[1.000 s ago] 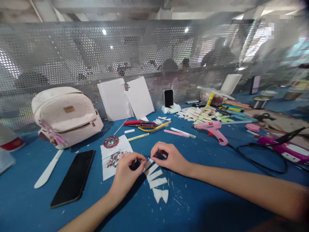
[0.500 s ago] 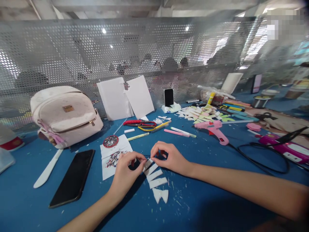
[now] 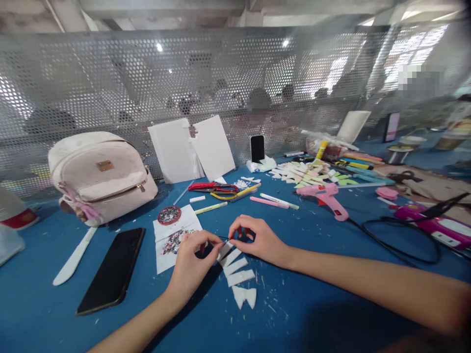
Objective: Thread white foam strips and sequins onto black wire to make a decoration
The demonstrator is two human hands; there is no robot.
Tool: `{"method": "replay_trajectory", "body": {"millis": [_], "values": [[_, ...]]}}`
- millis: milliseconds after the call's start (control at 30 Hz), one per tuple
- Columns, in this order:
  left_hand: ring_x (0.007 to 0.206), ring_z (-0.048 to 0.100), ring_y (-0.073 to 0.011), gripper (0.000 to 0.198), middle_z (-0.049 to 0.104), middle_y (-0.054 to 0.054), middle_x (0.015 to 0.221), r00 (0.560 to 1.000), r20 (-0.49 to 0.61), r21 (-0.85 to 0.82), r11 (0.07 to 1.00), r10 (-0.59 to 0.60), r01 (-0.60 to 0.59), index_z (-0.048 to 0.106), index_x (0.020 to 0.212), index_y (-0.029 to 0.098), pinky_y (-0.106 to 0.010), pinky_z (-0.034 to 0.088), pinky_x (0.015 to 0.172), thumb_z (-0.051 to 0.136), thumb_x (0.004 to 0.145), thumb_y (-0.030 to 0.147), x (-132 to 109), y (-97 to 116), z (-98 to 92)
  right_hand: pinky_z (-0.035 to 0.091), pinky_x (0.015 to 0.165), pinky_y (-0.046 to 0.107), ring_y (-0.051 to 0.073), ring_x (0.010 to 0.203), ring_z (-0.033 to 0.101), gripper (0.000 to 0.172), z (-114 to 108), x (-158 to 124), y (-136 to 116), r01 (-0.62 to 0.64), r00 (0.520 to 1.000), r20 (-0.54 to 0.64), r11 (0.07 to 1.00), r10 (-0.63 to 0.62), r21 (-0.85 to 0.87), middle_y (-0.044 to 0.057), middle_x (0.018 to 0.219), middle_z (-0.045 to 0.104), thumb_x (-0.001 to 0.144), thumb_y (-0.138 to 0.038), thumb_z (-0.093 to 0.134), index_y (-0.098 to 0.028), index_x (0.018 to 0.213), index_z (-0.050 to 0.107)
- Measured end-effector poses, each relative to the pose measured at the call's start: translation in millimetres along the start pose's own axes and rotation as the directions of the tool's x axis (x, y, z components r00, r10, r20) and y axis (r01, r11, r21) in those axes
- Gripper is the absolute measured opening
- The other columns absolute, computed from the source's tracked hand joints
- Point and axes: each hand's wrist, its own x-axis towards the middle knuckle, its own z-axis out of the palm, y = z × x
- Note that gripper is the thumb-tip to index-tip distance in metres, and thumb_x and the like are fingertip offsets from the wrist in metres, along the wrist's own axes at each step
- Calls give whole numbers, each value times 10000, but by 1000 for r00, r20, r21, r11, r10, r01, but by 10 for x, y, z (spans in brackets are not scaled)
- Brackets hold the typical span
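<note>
My left hand (image 3: 195, 257) and my right hand (image 3: 261, 240) are close together over the table, thumb and forefinger of each pinched. Between the fingertips shows a thin dark strand (image 3: 225, 240), too small to make out well. Just beneath them, several white strips (image 3: 235, 267) spread like a fan, the topmost partly hidden by my fingers. Below the fan lies a white bow-shaped piece (image 3: 245, 296). Left of my left hand is a sheet of paper (image 3: 162, 262) strewn with small shiny gems (image 3: 174, 241), and a round red-rimmed dish of gems (image 3: 169, 215) sits on it.
A black phone (image 3: 112, 272), a white plastic knife (image 3: 75, 257) and a pale backpack (image 3: 103, 176) are at left. Red-handled scissors (image 3: 209, 187) and pens (image 3: 270, 201) lie beyond my hands. At right are a pink glue gun (image 3: 327, 196), its black cord and a pile of cut strips (image 3: 303, 172).
My right hand has shifted very slightly left. My left hand keeps its pinch, and the white pieces lie as before.
</note>
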Motion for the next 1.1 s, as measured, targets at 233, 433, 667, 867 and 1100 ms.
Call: {"method": "replay_trajectory", "body": {"millis": [233,433,667,867,1100], "values": [[685,530,-171,138,707,24,761,1000,-1,-2,1000,0,0,698,765,242,-346,312,777,606,866,227,-8,-7,-5,412,628,221,117,726,543,62,-3,-4,-16,1,1000,2,1000,-1,0,-7,845,645,833,-154,694,-195,855,654],[689,533,-175,142,718,12,768,1000,0,2,1000,2,-2,701,765,238,-346,328,761,600,865,239,11,4,2,421,634,223,120,734,548,75,2,0,-9,-12,1000,9,1000,12,-12,-7,848,648,827,-154,706,-197,865,657],[684,535,-177,153,726,4,778,1000,-1,20,1000,14,-14,692,760,233,-343,345,749,593,875,254,3,10,1,431,638,240,138,752,556,62,5,3,-5,-23,999,30,1000,23,-17,4,853,662,834,-190,720,-202,868,670],[678,541,-173,142,726,10,776,1000,4,32,999,11,-11,703,772,235,-339,348,742,604,873,219,6,11,-6,432,646,249,148,773,557,41,-18,5,-29,-16,1000,12,1000,16,-13,11,854,669,854,-207,714,-201,857,673],[691,543,-172,140,722,20,770,1000,15,34,999,-1,0,699,766,233,-345,328,760,610,871,208,5,6,-2,431,684,258,145,778,542,42,-15,4,-20,8,1000,7,1000,-8,-22,4,854,677,877,-221,698,-202,848,674]]}}
